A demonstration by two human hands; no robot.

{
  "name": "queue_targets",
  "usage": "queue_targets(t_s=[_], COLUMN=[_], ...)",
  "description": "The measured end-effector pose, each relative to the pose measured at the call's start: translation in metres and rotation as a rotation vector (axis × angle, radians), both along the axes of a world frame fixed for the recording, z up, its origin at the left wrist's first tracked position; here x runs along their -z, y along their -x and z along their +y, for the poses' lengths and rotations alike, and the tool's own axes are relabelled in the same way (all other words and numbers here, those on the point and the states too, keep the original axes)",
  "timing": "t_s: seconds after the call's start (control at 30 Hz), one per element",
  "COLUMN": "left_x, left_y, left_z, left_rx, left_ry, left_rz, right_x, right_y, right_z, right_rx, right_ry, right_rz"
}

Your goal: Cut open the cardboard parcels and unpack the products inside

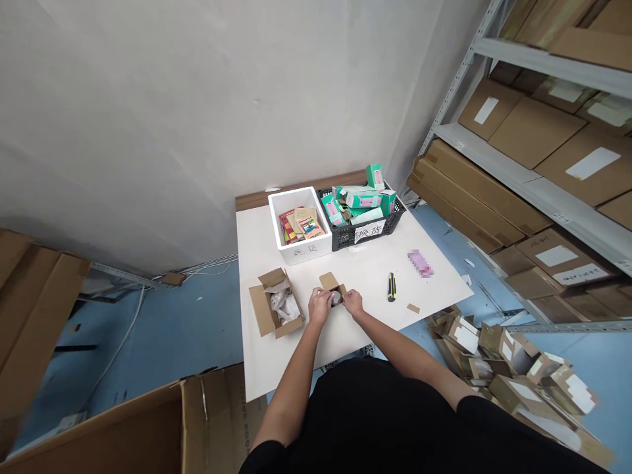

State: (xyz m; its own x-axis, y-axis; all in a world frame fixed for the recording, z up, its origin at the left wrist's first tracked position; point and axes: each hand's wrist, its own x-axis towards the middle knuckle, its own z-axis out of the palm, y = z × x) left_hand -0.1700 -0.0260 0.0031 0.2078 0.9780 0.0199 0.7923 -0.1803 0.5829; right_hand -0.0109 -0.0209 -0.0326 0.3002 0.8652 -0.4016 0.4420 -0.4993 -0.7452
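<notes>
My left hand (pixel 319 307) and my right hand (pixel 353 302) are both closed on a small brown cardboard box (pixel 331 284) with its flap up, near the middle of the white table (pixel 276 362). A small dark round object (pixel 336 298) sits between my fingers at the box's mouth; I cannot make out what it is. Just left of my left hand stands an open cardboard box (pixel 274 305) with white packing paper inside.
A white foam bin (pixel 299 224) of colourful packets and a black crate (pixel 364 210) of green-and-pink boxes stand at the table's far edge. A utility knife (pixel 392 287), a pink blurred item (pixel 421 263) and a cardboard scrap (pixel 413 308) lie to the right. Cardboard boxes litter the floor; shelving stands right.
</notes>
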Motion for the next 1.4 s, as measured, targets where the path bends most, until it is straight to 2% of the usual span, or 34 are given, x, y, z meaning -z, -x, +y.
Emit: queue_targets(t_s=[0.13,0.23,0.4,0.53,0.63,0.73,0.83,1.0,1.1,1.4], left_x=[-0.003,-0.005,-0.003,0.004,0.012,0.019,0.023,0.025,0.025,0.026], left_y=[0.003,0.001,-0.001,0.002,0.003,0.001,-0.003,-0.004,-0.002,0.006], left_z=[0.0,0.009,0.028,0.035,0.038,0.041,0.04,0.033,0.031,0.055], left_rx=[-0.115,-0.187,-0.413,-0.479,-0.549,-0.539,-0.5,-0.469,-0.474,-0.488], left_ry=[0.016,0.059,0.286,0.362,0.415,0.468,0.457,0.432,0.44,0.551], left_rz=[0.068,0.099,-0.013,-0.058,-0.163,-0.238,-0.252,-0.26,-0.256,-0.259], right_x=[0.0,-0.001,-0.001,0.0,0.0,0.0,-0.001,-0.003,-0.004,-0.003], right_y=[0.006,0.009,0.008,0.004,0.0,-0.004,-0.003,0.003,0.006,0.013], right_z=[-0.004,-0.006,-0.007,-0.007,-0.006,-0.005,-0.006,-0.012,-0.014,-0.016], right_rx=[-0.03,-0.058,-0.113,-0.137,-0.143,-0.161,-0.171,-0.156,-0.193,-0.34], right_ry=[-0.007,-0.025,-0.046,-0.042,-0.044,-0.051,-0.058,-0.072,-0.081,-0.154], right_rz=[0.001,0.001,-0.023,-0.042,-0.046,-0.031,-0.021,0.023,0.027,-0.209])
